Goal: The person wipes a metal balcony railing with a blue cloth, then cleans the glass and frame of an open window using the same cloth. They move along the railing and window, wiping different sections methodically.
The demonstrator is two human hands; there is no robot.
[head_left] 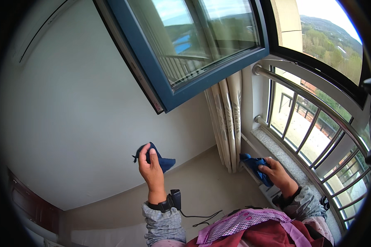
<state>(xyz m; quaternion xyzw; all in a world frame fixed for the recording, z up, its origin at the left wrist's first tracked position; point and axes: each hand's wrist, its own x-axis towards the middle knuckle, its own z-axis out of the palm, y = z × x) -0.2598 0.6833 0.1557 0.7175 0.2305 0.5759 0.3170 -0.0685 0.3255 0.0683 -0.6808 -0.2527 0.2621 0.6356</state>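
Note:
My left hand (pixel 153 169) is raised in front of the pale wall, its fingers closed on a dark blue cloth (pixel 166 163) whose corners stick out on both sides. Lower right, beside the window sill, my right hand (pixel 275 173) grips a brighter blue, crumpled cloth (pixel 258 168). Above both hands, apart from them, a blue-framed window sash (pixel 216 77) stands swung into the room, its glass showing reflections of railings and sky.
A metal railing (pixel 321 103) crosses the window at the right, above a speckled stone sill (pixel 273 142). Gathered beige curtains (pixel 228 123) hang in the corner. A black cable (pixel 201 216) runs from the device on my left wrist. A dark red wooden door or cabinet (pixel 31 203) is at lower left.

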